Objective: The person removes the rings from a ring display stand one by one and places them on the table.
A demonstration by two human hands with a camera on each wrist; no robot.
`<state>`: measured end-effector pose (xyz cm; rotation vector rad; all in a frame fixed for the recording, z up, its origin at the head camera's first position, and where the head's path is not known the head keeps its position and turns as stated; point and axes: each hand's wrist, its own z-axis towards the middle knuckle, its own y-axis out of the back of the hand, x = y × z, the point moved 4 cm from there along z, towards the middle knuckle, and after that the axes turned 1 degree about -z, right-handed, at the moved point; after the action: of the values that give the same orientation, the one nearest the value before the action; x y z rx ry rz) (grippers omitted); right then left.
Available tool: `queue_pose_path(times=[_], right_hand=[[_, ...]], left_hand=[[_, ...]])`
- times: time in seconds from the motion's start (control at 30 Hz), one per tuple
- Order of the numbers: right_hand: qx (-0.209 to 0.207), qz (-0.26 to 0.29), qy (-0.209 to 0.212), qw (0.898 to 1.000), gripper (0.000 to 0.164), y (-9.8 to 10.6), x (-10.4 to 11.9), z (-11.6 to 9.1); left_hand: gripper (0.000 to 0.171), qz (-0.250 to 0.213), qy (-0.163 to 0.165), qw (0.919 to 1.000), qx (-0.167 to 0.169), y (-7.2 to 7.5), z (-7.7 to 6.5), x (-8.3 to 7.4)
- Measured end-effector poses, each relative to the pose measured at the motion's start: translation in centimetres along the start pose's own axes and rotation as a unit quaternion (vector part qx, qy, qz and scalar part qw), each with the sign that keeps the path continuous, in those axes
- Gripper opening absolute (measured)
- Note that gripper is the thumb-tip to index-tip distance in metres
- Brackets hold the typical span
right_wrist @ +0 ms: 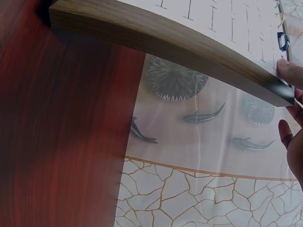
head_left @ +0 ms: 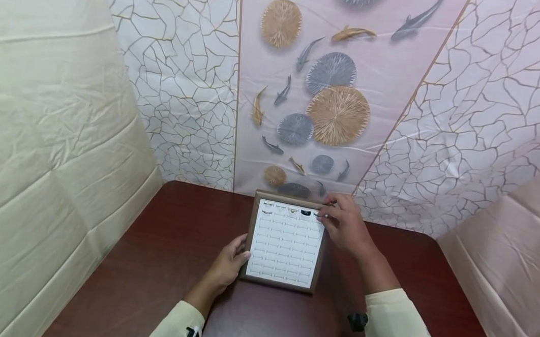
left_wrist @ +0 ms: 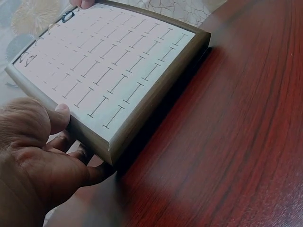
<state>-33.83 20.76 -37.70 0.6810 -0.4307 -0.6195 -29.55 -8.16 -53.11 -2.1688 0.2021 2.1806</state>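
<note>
A ring display board with a brown wooden frame (head_left: 277, 286) and a white slotted panel (head_left: 284, 248) stands tilted, its far end raised above the tabletop. My left hand (head_left: 225, 265) grips its left side, thumb (left_wrist: 60, 115) at the front and fingers curled beneath. Along the top row sit several rings, among them a wide black ring (head_left: 306, 212) and a gold-toned ring (head_left: 292, 211); another ring (head_left: 267, 213) is below at the left. My right hand (head_left: 347, 226) is at the top right corner, pinching a small ring (head_left: 316, 214) at the panel, mostly hidden by the fingertips.
The dark red wooden table (head_left: 180, 220) extends around the board. Behind it hangs a cloth (head_left: 271, 138) printed with fish and round shapes, and pale fabric walls (head_left: 61, 127) stand at both sides.
</note>
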Motion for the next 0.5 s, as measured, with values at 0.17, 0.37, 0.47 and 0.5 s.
queue_pose_path(times=[0.17, 0.37, 0.47, 0.5], right_hand=[[-0.011, 0.01, -0.006, 1.0, 0.012, -0.08, -0.14, -0.31], [-0.031, 0.037, -0.005, 0.999, 0.026, 0.1, -0.16, -0.56], [-0.034, 0.045, -0.001, 0.998, 0.026, 0.23, -0.05, -0.47], [-0.033, 0.047, -0.001, 0.998, 0.026, 0.24, -0.04, -0.43]], left_hand=[[0.057, 0.014, 0.004, 0.9999, -0.006, -0.14, -0.14, 0.0], [0.057, 0.028, 0.01, 0.9995, -0.013, -0.22, -0.13, -0.02], [0.057, 0.033, 0.003, 0.9993, -0.018, -0.06, -0.13, -0.19], [0.057, 0.033, 0.003, 0.9993, -0.019, -0.01, -0.14, -0.23]])
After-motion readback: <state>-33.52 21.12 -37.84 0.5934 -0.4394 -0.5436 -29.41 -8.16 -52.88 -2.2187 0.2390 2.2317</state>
